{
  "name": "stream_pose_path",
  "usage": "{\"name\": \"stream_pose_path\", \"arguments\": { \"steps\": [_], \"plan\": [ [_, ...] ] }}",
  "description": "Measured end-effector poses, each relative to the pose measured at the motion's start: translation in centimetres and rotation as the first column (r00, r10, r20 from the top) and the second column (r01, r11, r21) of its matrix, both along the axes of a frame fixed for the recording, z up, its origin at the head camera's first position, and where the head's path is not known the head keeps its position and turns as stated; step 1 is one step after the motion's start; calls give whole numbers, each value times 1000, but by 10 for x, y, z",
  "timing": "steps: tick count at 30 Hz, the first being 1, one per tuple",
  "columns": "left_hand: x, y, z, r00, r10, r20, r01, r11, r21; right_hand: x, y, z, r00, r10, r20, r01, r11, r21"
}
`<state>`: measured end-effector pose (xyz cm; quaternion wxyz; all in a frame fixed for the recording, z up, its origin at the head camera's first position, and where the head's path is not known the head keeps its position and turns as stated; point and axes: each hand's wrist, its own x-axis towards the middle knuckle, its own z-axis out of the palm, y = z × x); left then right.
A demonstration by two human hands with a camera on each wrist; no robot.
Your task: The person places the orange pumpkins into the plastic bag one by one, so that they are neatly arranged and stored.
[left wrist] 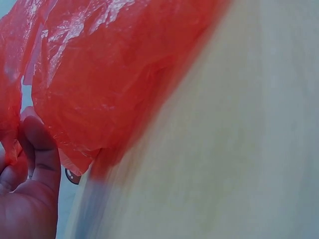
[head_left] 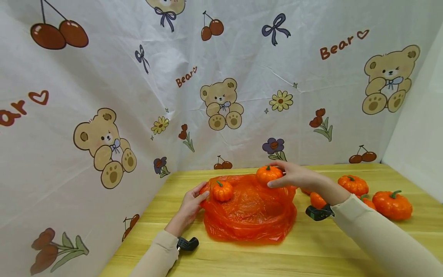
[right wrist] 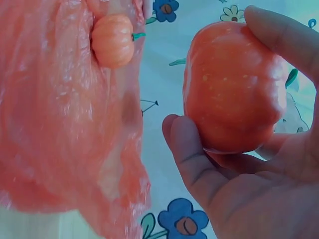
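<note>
A crinkled red plastic bag (head_left: pixel 249 221) lies spread on the wooden table. At its left rim my left hand (head_left: pixel 189 206) pinches the thin plastic; the left wrist view shows the bag (left wrist: pixel 114 74) bunched between thumb and fingers (left wrist: pixel 42 149). A small orange toy pumpkin (head_left: pixel 223 191) with a green stem rests on the bag near that hand. Above the bag's back right part, my right hand (head_left: pixel 294 176) grips another orange toy pumpkin (head_left: pixel 268 175). In the right wrist view, thumb and fingers curl round this pumpkin (right wrist: pixel 234 89), its stem towards the palm.
Several more toy pumpkins stand on the right of the table, among them a large one (head_left: pixel 392 205) and one behind it (head_left: pixel 353 185). My right forearm partly hides some. A white sheet with printed bears (head_left: pixel 221 104) hangs behind and at left.
</note>
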<state>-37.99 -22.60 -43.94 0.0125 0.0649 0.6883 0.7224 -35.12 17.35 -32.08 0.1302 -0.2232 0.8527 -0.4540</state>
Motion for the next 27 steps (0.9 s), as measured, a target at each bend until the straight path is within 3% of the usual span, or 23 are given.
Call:
{"name": "stream_pose_path", "arguments": {
  "steps": [12,21,27],
  "plan": [
    [-4,1,1,1000,-10,-1,10,1000,6,-27,-34,0,997,50,64,-47,998,-37],
    [-2,1,0,1000,-8,1,8,1000,4,-43,-56,-5,1000,25,9,-25,1000,-7],
    [-1,1,-1,1000,-4,-4,4,1000,3,-53,-70,-12,999,37,21,-37,999,-7]
  ]
}}
